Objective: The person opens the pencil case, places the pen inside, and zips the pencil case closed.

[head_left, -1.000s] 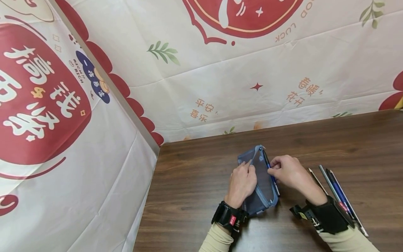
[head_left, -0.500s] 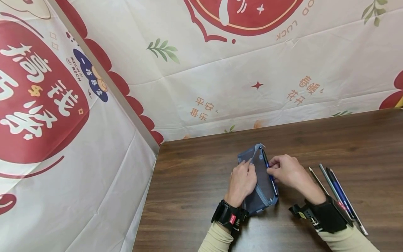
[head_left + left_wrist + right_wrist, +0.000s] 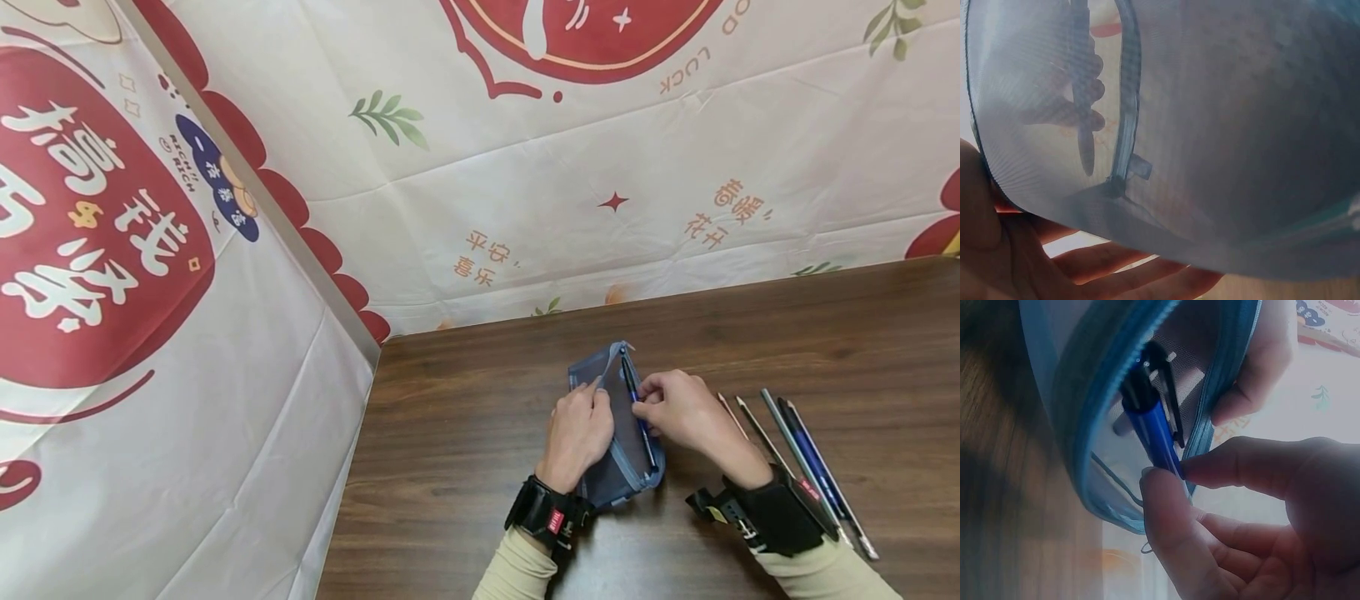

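Observation:
My left hand point(image 3: 577, 429) grips the blue-grey mesh pencil case point(image 3: 596, 483) along its left side; in the left wrist view its fingers point(image 3: 1141, 275) curl round the lower edge. The zip of the case is undone, and the right wrist view shows its zipper edges point(image 3: 1088, 425) spread apart. Between thumb and forefinger, my right hand point(image 3: 678, 408) pinches a blue pen point(image 3: 1157, 431) with a black clip end. That clip end lies within the zipper opening. Through the mesh in the left wrist view, the pen shows as a dark outline point(image 3: 1085, 147).
Right of the case, several pencils and pens lie on the brown wooden table point(image 3: 450, 433), among them a grey-green pencil point(image 3: 780, 417) and a blue pen point(image 3: 810, 454). My right wrist partly covers them. A printed white cloth point(image 3: 540, 183) hangs behind the table and another at the left.
My right hand has shifted slightly left, taking the pen from the case's right edge to inside the opening. Another slim pencil now shows beside the right wrist. The left hand stays nearly still.

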The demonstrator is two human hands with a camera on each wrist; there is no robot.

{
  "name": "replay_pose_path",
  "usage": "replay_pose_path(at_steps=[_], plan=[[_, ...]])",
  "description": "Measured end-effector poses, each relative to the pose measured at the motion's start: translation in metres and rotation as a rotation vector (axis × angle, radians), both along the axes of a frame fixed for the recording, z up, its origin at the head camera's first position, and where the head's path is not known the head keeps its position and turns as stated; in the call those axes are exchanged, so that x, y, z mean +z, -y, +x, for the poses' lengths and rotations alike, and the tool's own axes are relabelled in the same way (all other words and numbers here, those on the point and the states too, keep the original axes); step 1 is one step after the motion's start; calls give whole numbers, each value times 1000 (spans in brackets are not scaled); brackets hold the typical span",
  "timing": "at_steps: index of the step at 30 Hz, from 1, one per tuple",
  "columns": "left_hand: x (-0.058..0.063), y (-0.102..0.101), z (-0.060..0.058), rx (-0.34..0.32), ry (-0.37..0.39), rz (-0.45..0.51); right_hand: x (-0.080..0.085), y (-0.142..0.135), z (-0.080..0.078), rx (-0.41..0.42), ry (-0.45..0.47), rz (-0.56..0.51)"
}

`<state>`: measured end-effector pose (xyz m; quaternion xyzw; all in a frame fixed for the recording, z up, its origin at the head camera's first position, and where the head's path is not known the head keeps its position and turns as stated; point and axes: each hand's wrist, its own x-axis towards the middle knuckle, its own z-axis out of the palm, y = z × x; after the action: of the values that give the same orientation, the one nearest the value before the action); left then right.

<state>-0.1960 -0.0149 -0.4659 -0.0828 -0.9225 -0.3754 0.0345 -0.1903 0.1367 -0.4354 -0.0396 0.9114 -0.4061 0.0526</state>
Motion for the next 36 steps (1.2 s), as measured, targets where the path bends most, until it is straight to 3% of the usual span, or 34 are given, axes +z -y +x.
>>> replay_pose_path(at_steps=[36], plan=[[0,-2,1,21,11,28,-2,3,0,5,36,-21]])
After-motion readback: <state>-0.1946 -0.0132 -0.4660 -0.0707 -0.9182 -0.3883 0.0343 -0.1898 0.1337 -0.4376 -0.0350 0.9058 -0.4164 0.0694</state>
